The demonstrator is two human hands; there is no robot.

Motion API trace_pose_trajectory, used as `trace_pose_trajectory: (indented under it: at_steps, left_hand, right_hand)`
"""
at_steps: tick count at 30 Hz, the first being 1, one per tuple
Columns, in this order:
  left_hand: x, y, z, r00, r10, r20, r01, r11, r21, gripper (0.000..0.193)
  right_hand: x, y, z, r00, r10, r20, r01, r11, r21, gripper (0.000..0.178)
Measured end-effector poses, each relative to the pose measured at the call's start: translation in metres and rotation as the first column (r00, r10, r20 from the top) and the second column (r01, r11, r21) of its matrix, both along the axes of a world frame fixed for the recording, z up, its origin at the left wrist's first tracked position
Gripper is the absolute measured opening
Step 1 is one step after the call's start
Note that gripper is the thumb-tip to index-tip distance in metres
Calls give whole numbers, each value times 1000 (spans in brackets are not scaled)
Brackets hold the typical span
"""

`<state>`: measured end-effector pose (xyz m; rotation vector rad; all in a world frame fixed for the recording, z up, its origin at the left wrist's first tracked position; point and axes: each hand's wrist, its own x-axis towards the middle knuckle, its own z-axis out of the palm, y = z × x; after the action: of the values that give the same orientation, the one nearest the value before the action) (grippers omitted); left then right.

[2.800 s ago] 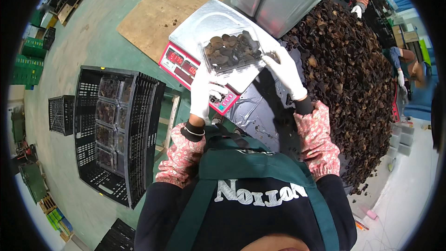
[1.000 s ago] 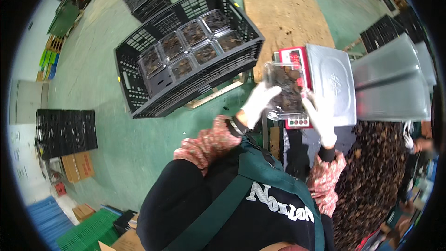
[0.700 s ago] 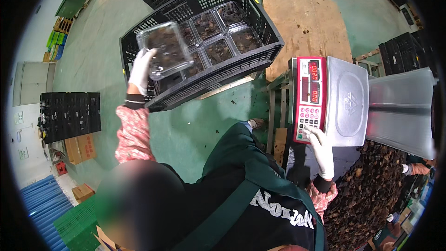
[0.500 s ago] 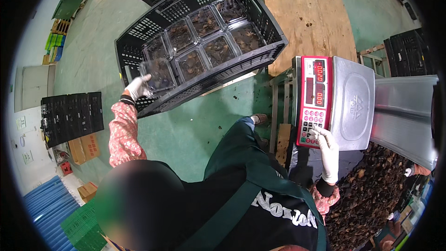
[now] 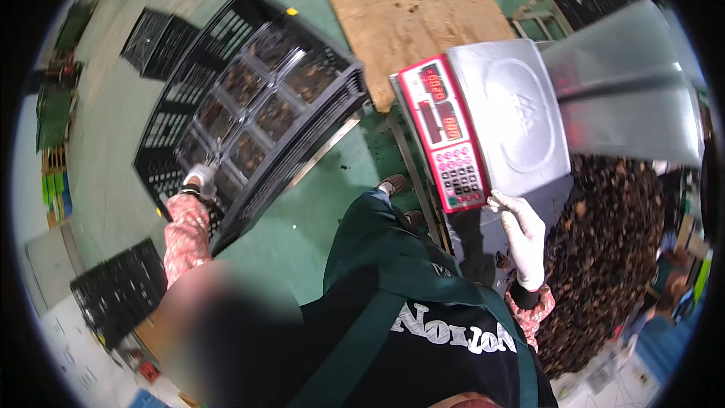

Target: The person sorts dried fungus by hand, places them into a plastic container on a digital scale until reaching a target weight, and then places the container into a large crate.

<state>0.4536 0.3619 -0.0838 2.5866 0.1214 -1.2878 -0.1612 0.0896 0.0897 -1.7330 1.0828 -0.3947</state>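
Note:
My left hand, in a white glove, reaches into the near left corner of a black slatted crate. Its fingers are closed at the edge of a clear plastic box, partly hidden and smeared by motion. Several more clear boxes with dark brown pieces stand in rows inside the crate, among them one box in the near row. My right hand, also gloved in white, hovers by the lower corner of a red and silver weighing scale. Its fingers are bent, apart from the thumb, with nothing visible in them.
Right of my right hand lies a large heap of dark brown pieces. A grey metal chute stands beyond the scale. A plywood board lies behind it. Other black crates stand at the left, and a wooden frame runs beside the scale.
My left hand has lowered the clear box into the crate's near left corner. My right hand has come off the scale's keypad toward its lower corner. The whole view has turned.

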Motion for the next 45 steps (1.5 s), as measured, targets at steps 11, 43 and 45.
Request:
trace_pose_trajectory:
  at_steps: [11, 43, 45]
  left_hand:
    - [-280, -404, 218, 622, -503, 600, 624, -145, -768, 26]
    - [-596, -656, 357, 463, -376, 803, 427, -699, -574, 32]
    - [-553, -628, 357, 568, -301, 766, 402, -711, -578, 26]
  right_hand:
    - [-91, 61, -30, 923, -373, -91, 316, 873, -373, 24]
    - [-184, 196, -164, 398, -896, -195, 770, 442, -460, 26]
    - [-182, 189, -162, 377, -917, -134, 791, 394, -469, 27]
